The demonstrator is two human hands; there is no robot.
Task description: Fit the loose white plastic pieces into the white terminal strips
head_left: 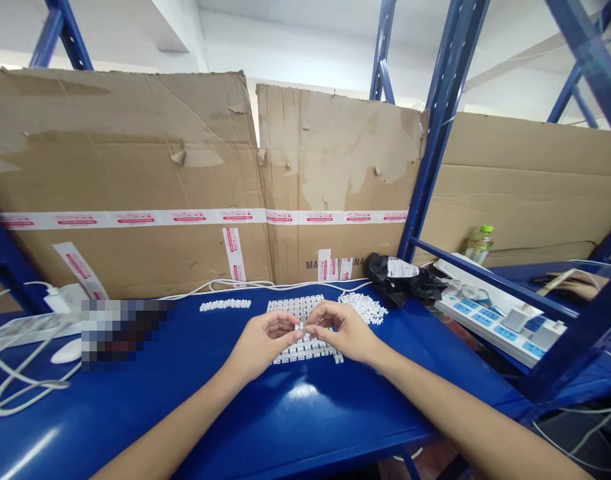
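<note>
My left hand (263, 343) and my right hand (343, 331) meet above the blue table (305, 427), their fingertips pinching a small white plastic piece (299, 327) between them. Beneath both hands lies a flat grid of white plastic pieces (298, 308), partly hidden by my palms. A loose pile of similar white pieces (363, 308) sits just beyond my right hand. Further left, a short row of white pieces (225, 305) lies apart from the grid.
A black plastic bag (400, 280) and a power strip (495, 327) lie to the right. A co-worker's hand (578, 285) shows beyond the blue shelf frame (440, 127). Cardboard sheets (125, 167) stand behind the table. A white mouse (68, 350) and cables lie left.
</note>
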